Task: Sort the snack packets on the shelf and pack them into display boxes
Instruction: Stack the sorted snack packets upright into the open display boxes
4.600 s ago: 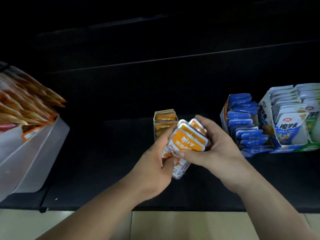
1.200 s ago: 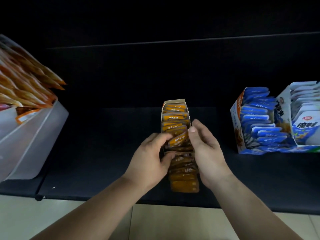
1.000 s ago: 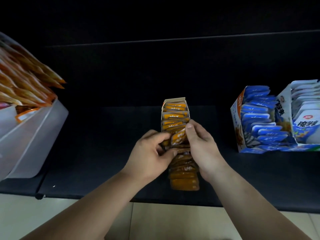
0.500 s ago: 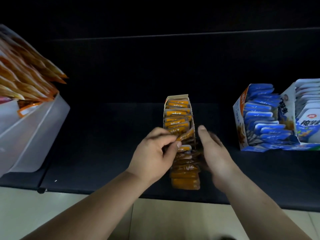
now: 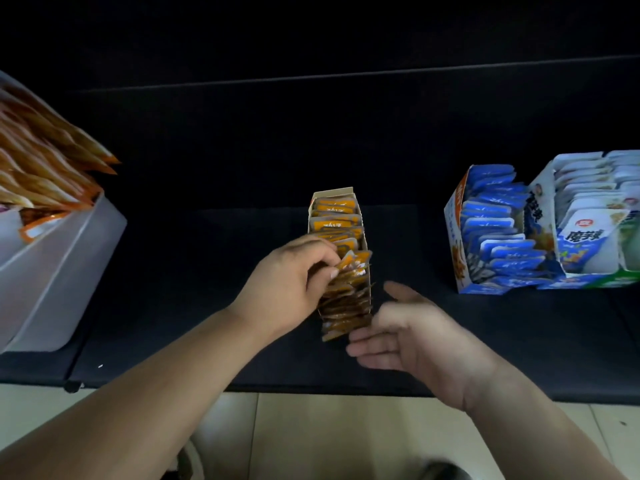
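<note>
A narrow cardboard display box [image 5: 334, 194] stands in the middle of the black shelf [image 5: 194, 306], filled front to back with a row of orange snack packets [image 5: 341, 299]. My left hand [image 5: 291, 289] reaches in from the left, its fingers and thumb pinching orange packets near the middle of the row. My right hand [image 5: 408, 334] hovers just right of the box's near end, palm turned inward, fingers relaxed and holding nothing.
A translucent white bin [image 5: 65, 268] of long orange packets [image 5: 45, 168] sits at the left. At the right stand a box of blue packets [image 5: 491, 230] and a box of white packets [image 5: 588, 216]. The shelf's front edge runs above a tiled floor [image 5: 311, 434].
My right hand has let go of the packets and drawn back toward me to the right. My left hand stays on the row. Earlier both hands held a stack of orange packets.
</note>
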The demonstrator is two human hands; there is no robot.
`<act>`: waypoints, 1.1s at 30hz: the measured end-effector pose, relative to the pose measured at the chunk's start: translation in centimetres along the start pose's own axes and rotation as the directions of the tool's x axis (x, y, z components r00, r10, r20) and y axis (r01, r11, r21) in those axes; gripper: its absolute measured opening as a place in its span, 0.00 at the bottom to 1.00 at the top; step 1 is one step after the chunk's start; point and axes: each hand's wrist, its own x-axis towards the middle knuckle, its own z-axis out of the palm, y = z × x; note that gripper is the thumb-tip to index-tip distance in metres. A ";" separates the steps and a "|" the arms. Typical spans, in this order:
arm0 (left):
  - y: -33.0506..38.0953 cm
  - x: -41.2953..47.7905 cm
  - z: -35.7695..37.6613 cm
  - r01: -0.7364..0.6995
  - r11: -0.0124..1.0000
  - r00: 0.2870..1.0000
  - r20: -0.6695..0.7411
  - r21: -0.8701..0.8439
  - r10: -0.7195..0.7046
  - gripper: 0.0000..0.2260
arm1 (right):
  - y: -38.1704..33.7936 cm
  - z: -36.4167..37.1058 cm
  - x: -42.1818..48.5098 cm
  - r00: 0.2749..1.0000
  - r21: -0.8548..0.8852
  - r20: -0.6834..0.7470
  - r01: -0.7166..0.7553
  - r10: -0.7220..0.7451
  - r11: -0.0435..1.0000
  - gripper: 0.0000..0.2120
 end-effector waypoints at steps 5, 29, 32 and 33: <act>0.2 1.5 -1.2 0.015 0.995 1.000 -0.012 0.096 -0.013 0.03 | 0.9 2.1 0.1 0.921 -0.420 -0.081 0.314 -0.380 0.851 0.37; 0.7 -4.3 2.9 0.516 0.664 0.827 0.112 -0.541 -0.551 0.11 | 1.7 1.6 4.3 0.874 -0.373 -0.061 0.428 -0.482 0.823 0.52; 1.0 -3.4 3.7 0.477 0.611 0.794 0.012 -0.632 -0.607 0.12 | 1.9 1.7 4.0 0.875 -0.356 -0.042 0.437 -0.481 0.826 0.52; 1.0 -3.1 3.8 0.451 0.623 0.790 -0.038 -0.640 -0.611 0.12 | 2.0 1.8 3.9 0.874 -0.358 -0.027 0.444 -0.485 0.821 0.52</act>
